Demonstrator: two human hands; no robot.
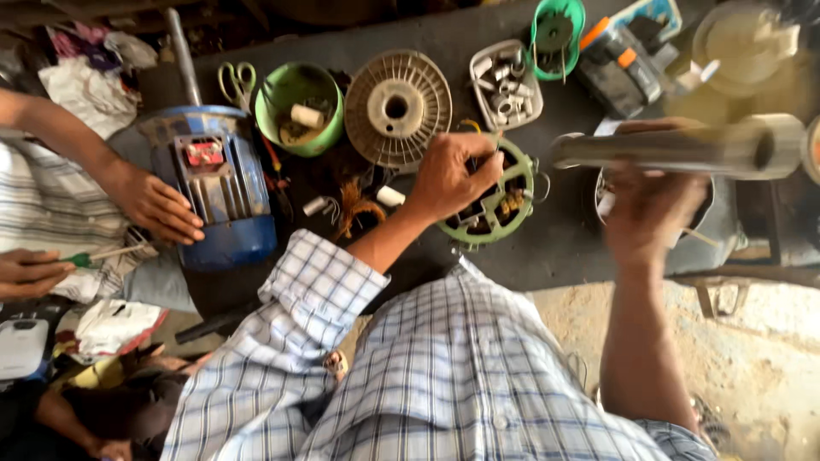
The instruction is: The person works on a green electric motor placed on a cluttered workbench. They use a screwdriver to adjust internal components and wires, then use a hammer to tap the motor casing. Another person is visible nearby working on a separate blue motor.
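the green motor stator (495, 192) is steadied on the dark bench by the left hand (448, 175), fingers curled closed over its rim. just right of the stator, a grey metal cylinder (675, 149), motion-blurred, is gripped by the closed right hand (653, 209). a striking or pressing step is judged underway; careful alignment over the stator would be called for.

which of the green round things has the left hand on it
The green ring frame with windings, right under the left hand; the green bowl and green tub sit untouched.
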